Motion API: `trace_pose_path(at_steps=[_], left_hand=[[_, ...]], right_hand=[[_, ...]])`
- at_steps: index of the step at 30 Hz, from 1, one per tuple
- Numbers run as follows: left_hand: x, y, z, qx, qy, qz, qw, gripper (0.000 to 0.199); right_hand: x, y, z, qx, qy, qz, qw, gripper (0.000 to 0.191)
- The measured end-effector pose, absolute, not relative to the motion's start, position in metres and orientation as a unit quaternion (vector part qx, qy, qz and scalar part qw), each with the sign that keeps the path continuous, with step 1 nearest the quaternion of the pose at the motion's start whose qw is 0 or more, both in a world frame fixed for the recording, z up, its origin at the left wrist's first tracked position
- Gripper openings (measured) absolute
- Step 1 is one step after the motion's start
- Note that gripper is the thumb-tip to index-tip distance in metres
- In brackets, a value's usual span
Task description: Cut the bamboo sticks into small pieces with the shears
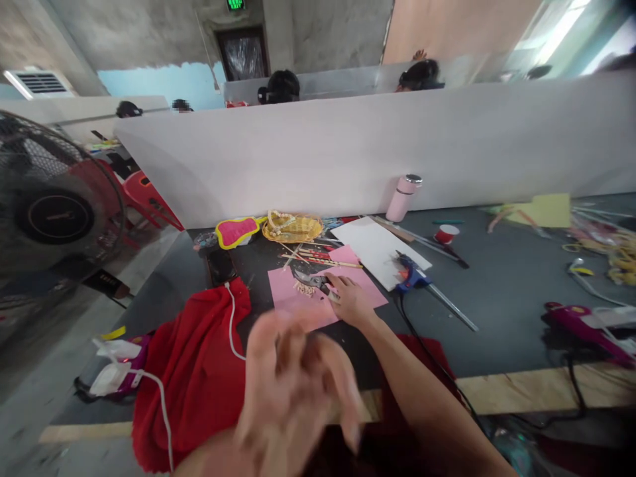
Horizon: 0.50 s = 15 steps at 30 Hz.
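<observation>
At one o'clock from half-curled left hand (298, 381), right hand (350, 299) is touching shears (317, 279), grip unclear. They're looking stiff; grasp handles (331, 295).

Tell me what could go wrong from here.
The small pale pieces lie loose on the pink paper, so a tug on it might scatter them.

The pruning shears lie under the right hand; a stray finger near the blades could get nicked.

The blue glue gun's black cord runs close to the right forearm, which might snag it.
</observation>
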<state>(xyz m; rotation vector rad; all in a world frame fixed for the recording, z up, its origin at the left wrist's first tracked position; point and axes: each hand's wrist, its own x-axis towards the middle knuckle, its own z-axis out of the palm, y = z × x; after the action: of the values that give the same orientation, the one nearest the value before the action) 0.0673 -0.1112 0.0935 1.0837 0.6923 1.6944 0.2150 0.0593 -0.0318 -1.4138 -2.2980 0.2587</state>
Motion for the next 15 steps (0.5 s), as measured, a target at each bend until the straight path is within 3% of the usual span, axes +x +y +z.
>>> trace_pose_path(at_steps=[3,6,10,15], left_hand=[[0.047,-0.07,0.068,0.449,0.324,0.731,0.398,0.038],[0.017,-0.03,0.034,0.471,0.439,0.69,0.33,0.035],[-0.007,0.0,0.002,0.499,0.452,0.642,0.366,0.044],[-0.007,0.012,-0.016,0.5,0.464,0.601,0.417,0.029]], right_hand=[[0.214,0.056,-0.024,-0.508,-0.829,0.084,0.22,0.05],[0.211,0.051,-0.011,-0.506,-0.834,0.064,0.212,0.051],[0.206,0.045,-0.001,-0.492,-0.844,0.06,0.204,0.057],[0.205,0.042,-0.016,-0.508,-0.834,0.048,0.21,0.056]])
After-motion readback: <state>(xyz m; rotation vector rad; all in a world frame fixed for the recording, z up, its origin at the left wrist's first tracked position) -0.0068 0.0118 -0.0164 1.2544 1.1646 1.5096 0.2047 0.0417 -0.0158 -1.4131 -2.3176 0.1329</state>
